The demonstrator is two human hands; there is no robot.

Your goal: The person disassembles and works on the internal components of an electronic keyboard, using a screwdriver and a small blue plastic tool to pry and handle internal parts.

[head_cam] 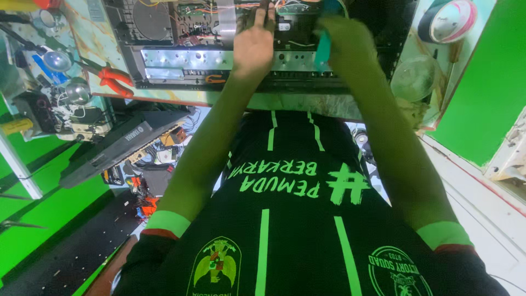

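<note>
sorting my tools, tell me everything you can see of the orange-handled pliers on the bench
The pliers have two curved orange grips, seemingly rubber or plastic coated, spread slightly apart, and a dark metal head pointing away toward the bench's left side. They lie flat on the marbled benchtop just left of the opened electronic chassis. Neither hand touches them.

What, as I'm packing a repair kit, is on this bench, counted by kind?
red-handled pliers: 1
teal-handled tool, held in the right hand: 1
opened device chassis: 1
Total: 3
</note>
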